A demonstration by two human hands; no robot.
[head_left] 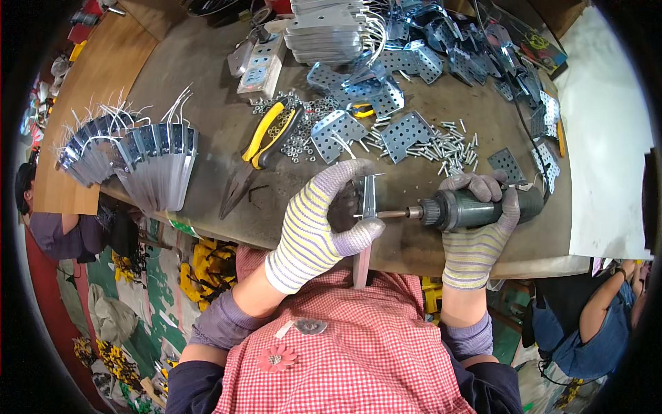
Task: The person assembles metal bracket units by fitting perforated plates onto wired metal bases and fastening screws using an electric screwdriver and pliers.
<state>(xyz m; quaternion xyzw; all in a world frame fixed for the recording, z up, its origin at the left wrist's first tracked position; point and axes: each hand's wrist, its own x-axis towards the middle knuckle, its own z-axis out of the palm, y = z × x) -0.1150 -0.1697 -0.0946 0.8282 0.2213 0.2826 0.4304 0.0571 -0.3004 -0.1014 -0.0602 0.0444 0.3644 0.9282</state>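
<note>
Workbench [214, 124], grey-brown, worn, spanning the view beyond the person's lap. Heap of perforated blue-silver metal brackets [455, 52], far right of the bench. Fanned bundles of grey strips [155, 169], far left, white wires pointing away from the person. Stack of flat grey plates [324, 38], far centre, wires at its right side. Left hand [321, 224], striped glove — thumb and fingers clamped on the grey strip, the thumb crossing it and hiding part. Right hand [479, 221], matching glove, fingers wrapped round the driver body and covering some of it. Electric driver [452, 209], dark, long axis left to right, bit pointing left at the strip; whether the tip touches cannot be told. Cable [518, 110], black, running from the far edge toward the driver's rear. Grey strip [361, 265], in front of the apron — long axis near to far, near end toward the person, far part between thumb and fingers. Pliers [258, 148], yellow-and-black handles, nose toward the person, left of the left hand. Power strip [263, 65], beyond the pliers. Loose bracket [407, 134], just beyond the hands. Screws [448, 148], scattered beside it. Nuts [296, 145], small, strewn by the pliers.
</note>
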